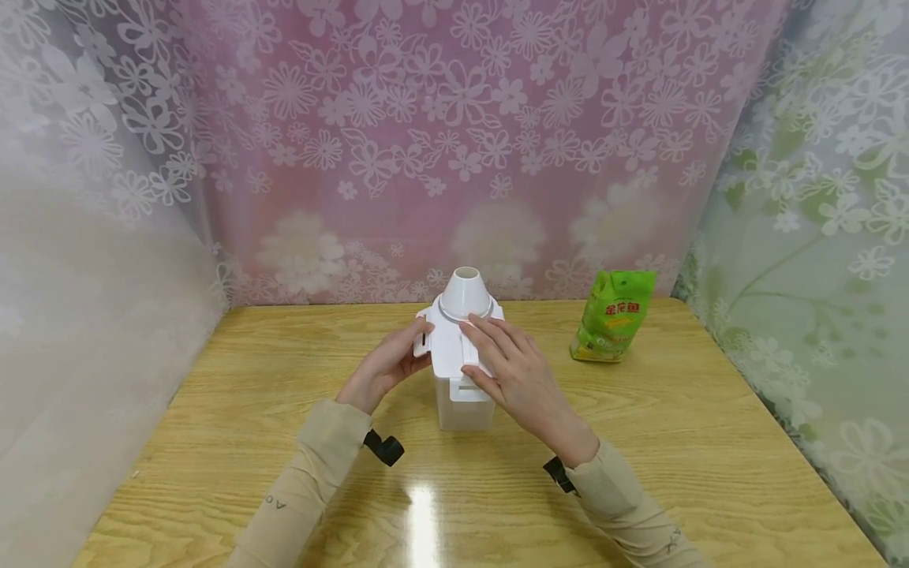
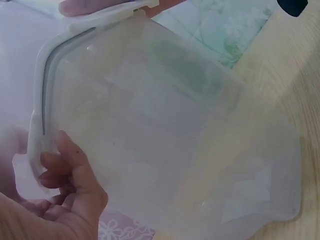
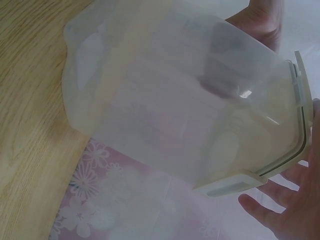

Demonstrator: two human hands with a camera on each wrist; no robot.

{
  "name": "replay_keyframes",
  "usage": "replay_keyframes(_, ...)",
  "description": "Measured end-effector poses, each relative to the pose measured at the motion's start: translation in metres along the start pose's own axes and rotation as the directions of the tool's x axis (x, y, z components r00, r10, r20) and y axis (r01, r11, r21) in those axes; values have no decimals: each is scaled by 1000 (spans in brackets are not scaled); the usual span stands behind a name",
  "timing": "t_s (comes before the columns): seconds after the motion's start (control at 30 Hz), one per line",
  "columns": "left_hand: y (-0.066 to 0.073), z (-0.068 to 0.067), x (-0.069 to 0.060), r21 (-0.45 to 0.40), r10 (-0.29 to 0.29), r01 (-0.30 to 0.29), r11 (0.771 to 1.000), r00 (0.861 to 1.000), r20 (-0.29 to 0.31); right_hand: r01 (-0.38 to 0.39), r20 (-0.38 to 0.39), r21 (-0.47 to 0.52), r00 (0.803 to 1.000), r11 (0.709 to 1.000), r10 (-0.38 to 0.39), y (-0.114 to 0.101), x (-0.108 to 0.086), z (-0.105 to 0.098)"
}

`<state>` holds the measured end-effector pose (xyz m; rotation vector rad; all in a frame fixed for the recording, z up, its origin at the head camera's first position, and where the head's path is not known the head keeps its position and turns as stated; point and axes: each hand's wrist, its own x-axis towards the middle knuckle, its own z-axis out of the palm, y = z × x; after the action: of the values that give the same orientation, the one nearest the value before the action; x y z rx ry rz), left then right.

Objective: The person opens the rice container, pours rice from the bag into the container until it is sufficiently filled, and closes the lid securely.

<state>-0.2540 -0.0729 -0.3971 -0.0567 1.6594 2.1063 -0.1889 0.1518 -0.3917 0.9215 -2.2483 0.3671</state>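
Observation:
A translucent storage container (image 1: 465, 414) with a white lid (image 1: 446, 359) stands upright on the table. A white cone-shaped cap (image 1: 465, 293) sits at the back of the lid. My left hand (image 1: 389, 361) pinches the side latch (image 1: 422, 338), which juts out from the lid; in the left wrist view its fingers (image 2: 75, 155) are curled at the lid's edge. My right hand (image 1: 524, 380) rests across the lid's top with fingers extended. The front latch (image 1: 470, 392) lies below the lid's front edge. Seen from the right wrist, the container's inside (image 3: 150, 95) shows no contents.
A green packet (image 1: 614, 315) with red lettering stands at the back right of the wooden table (image 1: 284, 339). Floral curtains (image 1: 461, 158) hang behind the table and along both sides.

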Motion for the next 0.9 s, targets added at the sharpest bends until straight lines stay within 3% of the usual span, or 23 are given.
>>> replay_keyframes(0.37, 2, -7, -7, 94, -20, 17, 995, 999, 27, -3, 8, 0, 1000, 1000, 3, 0, 0, -1)
replay_keyframes(0.57, 3, -11, -13, 141, 35, -37, 989, 999, 16, -1, 16, -6, 1000, 1000, 2, 0, 1, 0)
replay_keyframes(0.67, 2, -13, -17, 197, 99, -94, 976, 995, -15, -2, 18, -8, 1000, 1000, 2, 1, 1, 1)
replay_keyframes(0.73, 2, -12, -21, 254, 161, -146, 956, 986, -41, -2, 16, -6, 1000, 1000, 2, 1, 1, 1)
replay_keyframes(0.8, 2, -10, -26, 326, 259, -227, 918, 964, -60, -1, 13, -5, 1000, 1000, 2, 1, 1, 0)
replay_keyframes(0.87, 2, -6, -31, 420, 371, -310, 853, 926, -71, -2, 10, -4, 1000, 1000, 2, 1, 1, 0)
replay_keyframes(0.9, 1, -3, -33, 480, 437, -355, 802, 897, -66, -2, 8, -3, 1000, 1000, 2, 1, 0, 0)
